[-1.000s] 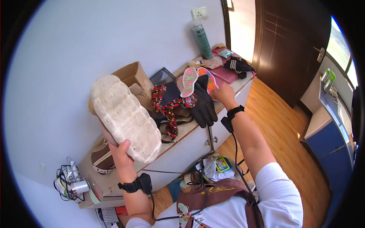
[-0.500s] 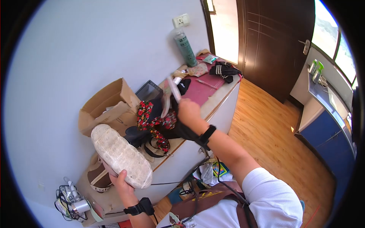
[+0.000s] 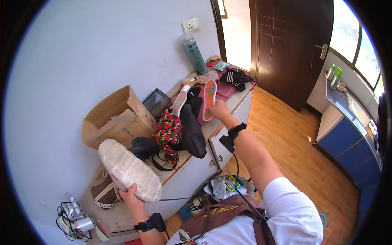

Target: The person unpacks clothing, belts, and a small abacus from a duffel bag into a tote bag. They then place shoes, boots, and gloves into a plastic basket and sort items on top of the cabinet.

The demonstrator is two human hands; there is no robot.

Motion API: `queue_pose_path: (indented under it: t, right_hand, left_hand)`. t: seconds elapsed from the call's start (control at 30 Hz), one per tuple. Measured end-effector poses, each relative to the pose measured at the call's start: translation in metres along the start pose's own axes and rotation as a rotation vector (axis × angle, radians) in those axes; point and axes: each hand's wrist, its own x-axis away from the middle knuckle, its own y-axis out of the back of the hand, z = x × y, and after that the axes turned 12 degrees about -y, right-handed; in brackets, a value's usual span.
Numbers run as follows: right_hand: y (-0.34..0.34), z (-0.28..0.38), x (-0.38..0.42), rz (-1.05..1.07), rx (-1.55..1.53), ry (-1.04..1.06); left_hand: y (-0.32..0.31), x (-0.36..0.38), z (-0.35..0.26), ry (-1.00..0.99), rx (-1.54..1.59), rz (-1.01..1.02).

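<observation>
My left hand (image 3: 132, 196) grips a shoe (image 3: 130, 170) with its pale, scuffed sole turned up, held over the near end of the cabinet. A brown and white shoe (image 3: 107, 192) lies beside it. My right hand (image 3: 218, 110) is closed on a colourful insole (image 3: 209, 100) with a white edge, above the red cloth. A similar patterned insole (image 3: 179, 102) lies to the left of it. Between the two hands are a red-flowered cloth (image 3: 168, 130) and a black item (image 3: 191, 132).
An open cardboard box (image 3: 122, 116) stands against the wall, near a green-tinted bottle (image 3: 194, 55). Cables and a silver cylinder (image 3: 85, 225) lie at lower left. A cabinet door (image 3: 218, 149) is ajar. At right are a dark door (image 3: 292, 49) and a blue counter (image 3: 343, 143).
My right hand has moved right and slightly up, carrying the insole away from the flowered cloth. The black item and second insole are now uncovered. My left hand has barely moved.
</observation>
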Motion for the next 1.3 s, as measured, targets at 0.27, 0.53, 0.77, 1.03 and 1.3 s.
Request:
queue_pose_path:
  t: [0.27,0.53,0.77,1.03,1.3]
  right_hand:
    - [0.025,-0.001,0.039,-0.561,0.576,0.349]
    - [-0.032,0.026,0.083,0.013,0.136,-0.039]
    - [-0.061,0.046,0.088,0.212,0.327,-0.051]
    - [0.001,0.136,0.080,-0.223,0.266,0.382]
    - [-0.009,0.064,0.023,-0.141,0.418,0.147]
  left_hand:
    - [0.012,0.009,-0.022,-0.075,-0.035,0.059]
    - [0.015,0.015,-0.031,-0.117,0.002,0.103]
    - [0.035,0.024,-0.040,-0.115,0.013,0.059]
    - [0.079,0.035,-0.055,-0.177,-0.011,-0.046]
    - [0.103,0.049,-0.055,-0.123,-0.020,-0.175]
